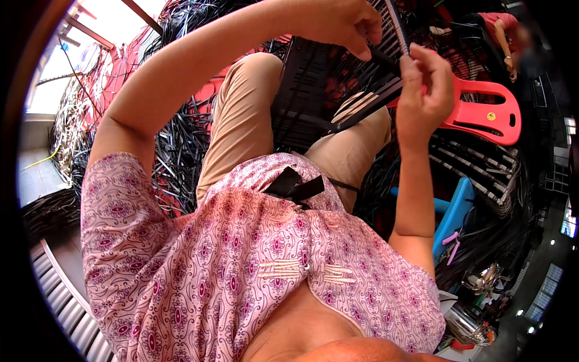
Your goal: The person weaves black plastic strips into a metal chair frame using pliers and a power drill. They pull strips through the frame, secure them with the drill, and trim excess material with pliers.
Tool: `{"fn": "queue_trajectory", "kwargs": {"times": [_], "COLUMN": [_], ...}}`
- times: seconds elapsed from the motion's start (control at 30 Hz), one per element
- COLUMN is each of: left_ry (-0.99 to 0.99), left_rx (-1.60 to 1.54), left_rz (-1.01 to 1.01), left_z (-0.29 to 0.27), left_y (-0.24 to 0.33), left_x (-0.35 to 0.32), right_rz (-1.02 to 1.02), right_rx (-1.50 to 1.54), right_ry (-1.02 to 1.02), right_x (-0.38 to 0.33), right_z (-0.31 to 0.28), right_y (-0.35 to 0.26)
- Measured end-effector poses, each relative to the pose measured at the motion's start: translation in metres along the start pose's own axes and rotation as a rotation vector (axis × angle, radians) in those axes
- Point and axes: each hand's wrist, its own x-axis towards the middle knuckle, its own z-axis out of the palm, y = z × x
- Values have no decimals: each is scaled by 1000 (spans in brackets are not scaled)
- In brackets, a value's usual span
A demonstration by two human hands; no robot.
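Observation:
A dark frame with closely set bars and black strips (pixel 304 78) rests between my knees. One rail, wrapped in grey-black banding (pixel 397 25), rises from it toward the top edge. My left hand (pixel 350 25) reaches across from the left above the frame, fingers curled and thumb pointing down; whatever is in its grip is hidden. Beside the rail's lower end, my right hand (pixel 427 87) pinches with thumb and forefinger. A flat black strip (pixel 385 61) spans the small gap between both hands, and its right end meets the pinching fingers.
Heaps of loose black strips (pixel 181 145) lie on a red surface at left. A red plastic chair (pixel 482 111) and a blue stool (pixel 455 214) stand at right. Another dark woven frame (pixel 473 166) lies between them. A person in a pink top (pixel 500 24) works at the far right.

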Motion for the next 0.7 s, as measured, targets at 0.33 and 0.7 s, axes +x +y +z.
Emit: {"fn": "queue_trajectory", "kwargs": {"times": [0.33, 0.7], "left_ry": [-411, -197], "left_rx": [-752, -357], "left_rz": [-324, -172], "left_z": [-10, -8], "left_y": [-29, -28], "left_x": [24, 26], "right_rz": [-541, -287], "right_rx": [-258, -97], "right_ry": [-52, -52], "right_x": [-28, 1], "right_z": [28, 30], "right_y": [14, 7]}}
